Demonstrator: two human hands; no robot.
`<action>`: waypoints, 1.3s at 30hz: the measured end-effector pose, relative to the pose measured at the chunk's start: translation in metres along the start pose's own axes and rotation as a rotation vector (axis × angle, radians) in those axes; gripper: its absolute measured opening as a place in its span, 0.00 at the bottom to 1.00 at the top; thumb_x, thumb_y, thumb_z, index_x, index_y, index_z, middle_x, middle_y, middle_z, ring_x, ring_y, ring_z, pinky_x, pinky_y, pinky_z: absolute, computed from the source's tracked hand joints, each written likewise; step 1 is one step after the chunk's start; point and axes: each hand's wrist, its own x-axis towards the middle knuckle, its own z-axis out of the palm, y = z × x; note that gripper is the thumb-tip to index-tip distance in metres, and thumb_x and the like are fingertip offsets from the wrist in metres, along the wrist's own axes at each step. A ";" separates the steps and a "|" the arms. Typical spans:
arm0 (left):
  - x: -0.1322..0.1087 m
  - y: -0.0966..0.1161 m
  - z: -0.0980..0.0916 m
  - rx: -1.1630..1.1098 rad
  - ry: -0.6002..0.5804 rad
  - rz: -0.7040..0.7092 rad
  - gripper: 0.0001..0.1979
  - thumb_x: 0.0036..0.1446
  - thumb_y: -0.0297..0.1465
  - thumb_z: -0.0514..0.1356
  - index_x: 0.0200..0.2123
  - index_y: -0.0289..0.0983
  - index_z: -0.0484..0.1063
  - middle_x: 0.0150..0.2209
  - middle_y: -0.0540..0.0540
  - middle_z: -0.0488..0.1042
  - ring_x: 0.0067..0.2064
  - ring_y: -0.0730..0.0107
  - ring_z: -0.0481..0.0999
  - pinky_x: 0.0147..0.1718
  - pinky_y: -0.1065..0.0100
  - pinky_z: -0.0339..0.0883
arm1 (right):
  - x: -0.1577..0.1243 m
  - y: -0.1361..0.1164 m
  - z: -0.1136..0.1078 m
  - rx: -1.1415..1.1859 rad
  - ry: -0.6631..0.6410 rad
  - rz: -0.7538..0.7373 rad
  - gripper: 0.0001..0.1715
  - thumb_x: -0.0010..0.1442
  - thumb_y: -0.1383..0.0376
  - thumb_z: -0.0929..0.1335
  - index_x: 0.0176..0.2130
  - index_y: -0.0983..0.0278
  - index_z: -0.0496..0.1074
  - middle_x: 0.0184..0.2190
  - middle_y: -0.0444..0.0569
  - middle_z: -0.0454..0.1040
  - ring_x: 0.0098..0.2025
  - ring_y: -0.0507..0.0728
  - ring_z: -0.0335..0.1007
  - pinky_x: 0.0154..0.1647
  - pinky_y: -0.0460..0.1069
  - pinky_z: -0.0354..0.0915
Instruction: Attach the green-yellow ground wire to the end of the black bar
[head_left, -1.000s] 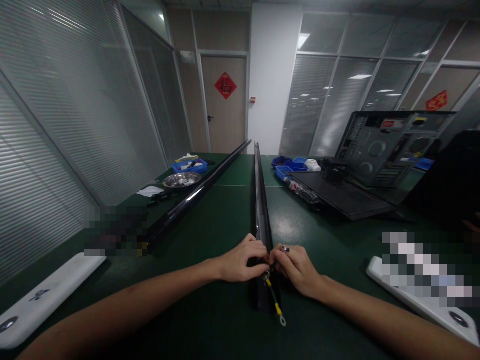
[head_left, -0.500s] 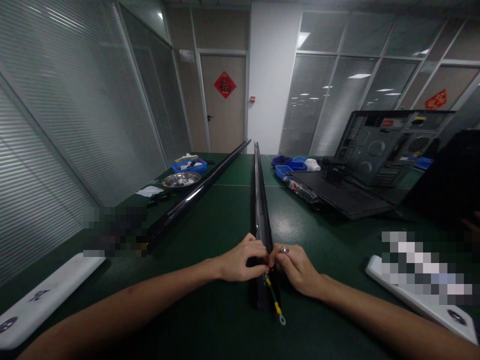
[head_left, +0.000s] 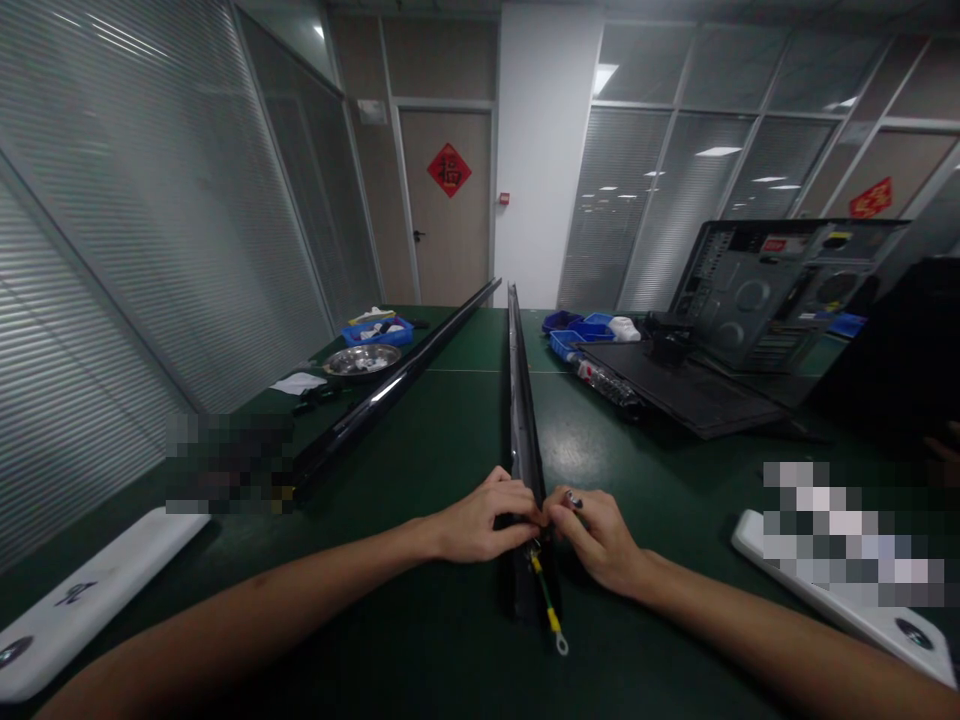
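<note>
Across the whole near and middle ground runs a dark green table (head_left: 450,440), its matte top catching a pale ceiling reflection right of centre. Glass partitions with shut grey blinds wall the room on the left and at the far right; a white pillar stands at the far centre, and beside it a wooden door (head_left: 448,210) carries a red diamond paper with one gold Chinese character. A second red diamond (head_left: 873,197) hangs on the far right wall, too small to read.

Down the table's middle lies a long black rail (head_left: 517,380), reaching from the far edge to the near centre. At its near end the left hand (head_left: 480,520) and the right hand (head_left: 596,535) meet, fingertips pinched together on the rail's end where a yellow-green wire (head_left: 545,590) leaves it; each grip is narrow, closed on that spot, and the right hand also holds a small screw-like metal part (head_left: 573,498) between its fingers. The wire trails nearward on the table and ends in a ring terminal (head_left: 562,647).

A second black rail (head_left: 390,390) lies aslant to the left. Farther left sit a steel dish (head_left: 364,360) and a blue tray (head_left: 379,330). At far right lie blue bins (head_left: 577,335) and an open computer case (head_left: 780,295). White panels (head_left: 82,600) rest at both near corners; the left one bears a dark mark I cannot read.
</note>
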 end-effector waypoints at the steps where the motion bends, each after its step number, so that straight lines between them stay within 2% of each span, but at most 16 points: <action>1: 0.000 0.000 0.000 0.000 0.000 0.000 0.09 0.72 0.34 0.56 0.41 0.38 0.74 0.40 0.48 0.77 0.45 0.66 0.73 0.51 0.62 0.54 | 0.000 0.001 0.000 -0.003 0.001 0.002 0.20 0.77 0.61 0.61 0.34 0.63 0.72 0.27 0.44 0.73 0.27 0.51 0.69 0.32 0.45 0.63; 15: 0.001 0.004 -0.001 0.018 0.009 0.003 0.08 0.70 0.32 0.56 0.40 0.38 0.74 0.39 0.49 0.77 0.44 0.65 0.73 0.50 0.62 0.54 | 0.001 -0.002 0.000 -0.013 -0.029 0.026 0.16 0.76 0.64 0.63 0.35 0.63 0.73 0.26 0.43 0.73 0.26 0.51 0.69 0.31 0.44 0.63; 32: -0.001 -0.001 -0.001 0.022 0.002 0.016 0.05 0.68 0.32 0.58 0.41 0.39 0.73 0.39 0.50 0.76 0.45 0.65 0.73 0.51 0.62 0.54 | 0.003 -0.003 -0.002 -0.035 -0.086 0.008 0.24 0.78 0.62 0.57 0.34 0.64 0.72 0.28 0.45 0.72 0.27 0.51 0.68 0.32 0.45 0.63; 39: 0.000 0.000 0.000 0.012 0.014 0.022 0.06 0.69 0.32 0.57 0.39 0.38 0.73 0.39 0.49 0.77 0.45 0.66 0.73 0.51 0.62 0.54 | 0.001 -0.002 0.000 -0.009 -0.036 -0.008 0.21 0.78 0.62 0.59 0.36 0.64 0.74 0.27 0.45 0.73 0.27 0.51 0.70 0.31 0.45 0.64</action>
